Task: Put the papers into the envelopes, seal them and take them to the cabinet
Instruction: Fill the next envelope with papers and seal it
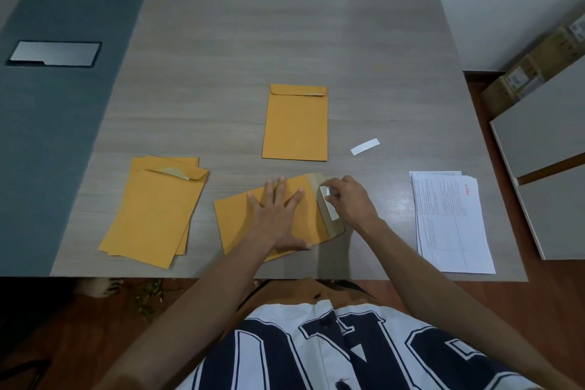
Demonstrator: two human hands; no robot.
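Observation:
A yellow envelope lies sideways near the table's front edge, its flap open toward the right. My left hand presses flat on it with spread fingers. My right hand pinches the white adhesive strip on the open flap. A closed envelope lies farther back at the middle. A small stack of envelopes sits to the left. Printed papers are stacked at the right.
A loose white strip lies on the wooden table right of the closed envelope. A grey cabinet stands at the right, cardboard boxes behind it. A grey panel with a metal plate runs along the left.

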